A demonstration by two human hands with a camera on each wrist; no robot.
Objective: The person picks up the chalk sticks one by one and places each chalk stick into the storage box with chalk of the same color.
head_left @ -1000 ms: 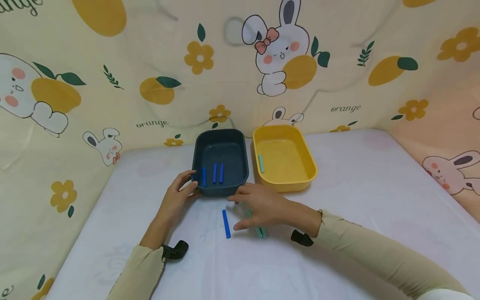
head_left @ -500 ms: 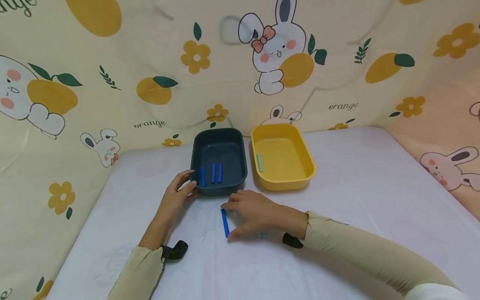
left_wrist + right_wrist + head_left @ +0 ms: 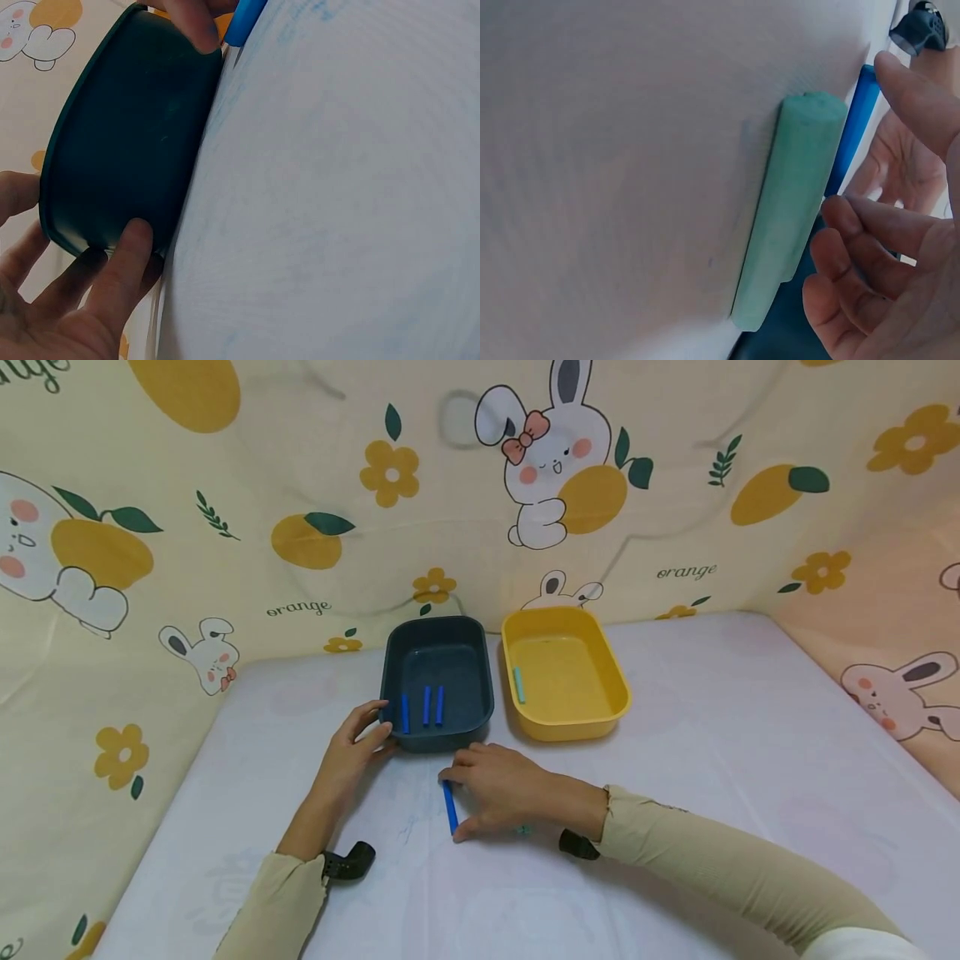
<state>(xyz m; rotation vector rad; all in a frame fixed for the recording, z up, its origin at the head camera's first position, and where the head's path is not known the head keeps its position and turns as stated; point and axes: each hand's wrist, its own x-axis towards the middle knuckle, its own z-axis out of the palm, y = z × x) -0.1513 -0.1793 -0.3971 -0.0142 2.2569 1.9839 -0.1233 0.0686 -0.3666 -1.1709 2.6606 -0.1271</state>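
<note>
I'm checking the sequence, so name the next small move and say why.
Probably lift the blue stick toward the dark tray: the right hand pinches it by its ends, three blue sticks lie in that tray, and the left hand holds its edge.

Long sleeves on both arms, I see khaki-beige cloth. L sleeve (image 3: 273,906) wrinkled, bunched nr cuff. R sleeve (image 3: 712,852) same col., creased twd upper end, thin dark line nr cuff; white cloth (image 3: 858,945) past its upper end. Blk wrist unit on L (image 3: 352,862): bent, rounded housing, dk band at cuff. Second blk unit on R (image 3: 579,844), partly hidden from me under wrist. Bare L grip (image 3: 360,741), bare R grip (image 3: 501,785).
</note>
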